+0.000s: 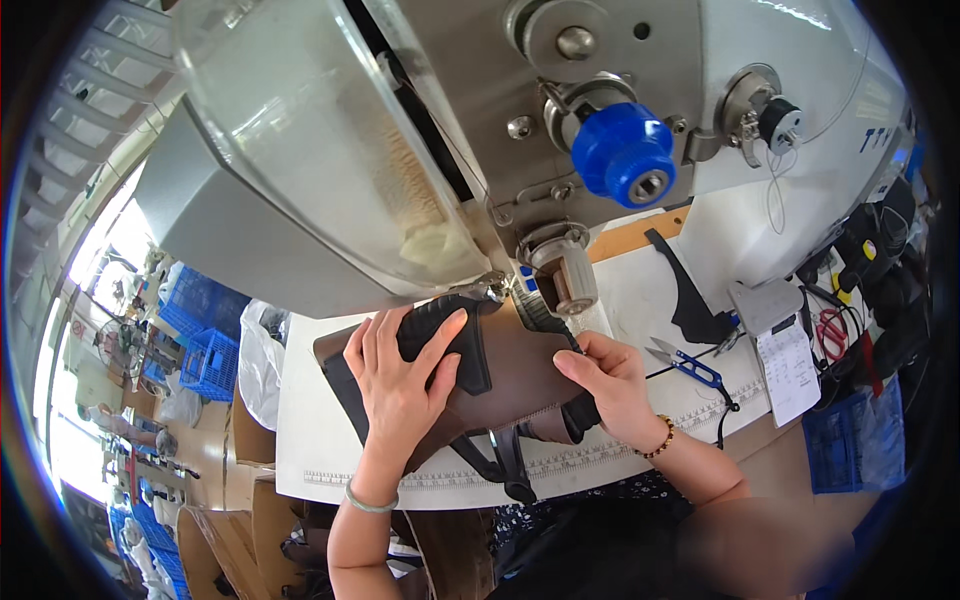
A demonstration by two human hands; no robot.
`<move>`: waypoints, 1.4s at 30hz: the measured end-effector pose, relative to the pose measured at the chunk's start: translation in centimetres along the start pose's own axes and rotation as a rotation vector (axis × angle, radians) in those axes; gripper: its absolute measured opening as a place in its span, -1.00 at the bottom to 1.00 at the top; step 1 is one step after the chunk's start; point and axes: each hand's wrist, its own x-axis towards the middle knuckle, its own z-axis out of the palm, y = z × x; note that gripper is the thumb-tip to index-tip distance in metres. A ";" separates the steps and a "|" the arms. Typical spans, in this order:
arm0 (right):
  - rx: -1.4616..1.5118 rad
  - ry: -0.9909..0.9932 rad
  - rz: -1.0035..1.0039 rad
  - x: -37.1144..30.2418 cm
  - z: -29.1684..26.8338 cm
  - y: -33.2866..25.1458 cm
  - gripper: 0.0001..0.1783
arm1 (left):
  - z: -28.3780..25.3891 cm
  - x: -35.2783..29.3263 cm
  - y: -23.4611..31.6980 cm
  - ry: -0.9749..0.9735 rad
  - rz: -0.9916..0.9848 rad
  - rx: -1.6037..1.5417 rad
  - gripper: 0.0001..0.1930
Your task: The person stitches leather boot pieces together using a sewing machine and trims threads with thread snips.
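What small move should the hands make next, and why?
Perhaps ease the brown piece slightly along under the sewing machine: the left hand is spread over it, the right hand pinches its edge, and its far side sits by the machine's head.

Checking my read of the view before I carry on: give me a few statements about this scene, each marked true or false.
1. The right hand pinches the edge of the brown piece. True.
2. The left hand is lifted clear of the brown piece. False: it lies on it, partly over a black part.
3. The blue snips lie on the white table. True.
4. The large round knob is red. False: it is blue.
5. A curved black cutout lies on the white table, beyond the blue snips. True.
6. The printed ruler runs along the table's far edge. False: it runs along the near edge.
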 end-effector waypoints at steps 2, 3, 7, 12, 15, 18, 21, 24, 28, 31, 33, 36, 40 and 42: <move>0.047 0.029 0.031 -0.1 -0.1 -0.1 -0.84 | -0.3 0.4 0.2 -0.033 0.023 -0.034 -0.65; 0.049 0.027 0.032 -0.1 0.1 -0.2 -0.84 | -0.4 0.4 0.1 -0.035 0.022 -0.031 -0.65; 0.068 0.028 0.040 0.2 0.1 -0.2 -0.86 | -0.1 0.4 -0.2 -0.024 0.022 -0.012 -0.63; 0.091 0.050 0.059 0.5 0.6 -0.5 -0.88 | 0.2 0.9 -0.8 -0.014 0.028 0.017 -0.61; 0.128 0.025 0.052 0.6 0.8 -0.1 -0.88 | 0.5 1.1 -1.5 -0.034 0.047 0.025 -0.62; 0.059 0.023 0.011 0.4 0.7 0.4 -0.88 | 0.7 1.2 -1.7 -0.006 0.068 -0.003 -0.62; 0.019 0.010 -0.030 0.2 0.8 0.3 -0.88 | 0.2 0.4 -1.7 0.044 0.136 0.050 -0.61; -0.024 0.008 -0.040 0.0 1.3 -0.3 -0.84 | -1.0 -0.3 0.2 -0.036 0.355 -0.180 -0.57; -0.158 -0.094 0.001 0.1 1.3 -1.6 -0.75 | -1.1 -0.2 4.4 -0.192 0.166 -0.424 -0.37; -0.163 -0.123 0.025 0.4 1.2 -1.6 -0.72 | -1.0 -0.1 4.8 -0.151 0.169 -0.325 -0.29; -0.110 -0.123 0.020 0.5 1.3 -1.2 -0.72 | -0.8 -0.1 5.1 -0.132 0.153 -0.347 -0.30; -0.076 -0.124 -0.014 0.2 1.3 -0.5 -0.72 | -0.6 -0.1 5.5 -0.092 0.114 -0.394 -0.35; -0.070 -0.162 -0.012 -0.4 0.9 -0.1 -0.62 | -0.1 -0.3 5.8 -0.022 0.054 -0.437 -0.41; -0.073 -0.241 -0.007 -0.6 0.3 0.2 -0.49 | 0.1 -0.3 6.0 0.010 0.060 -0.410 -0.43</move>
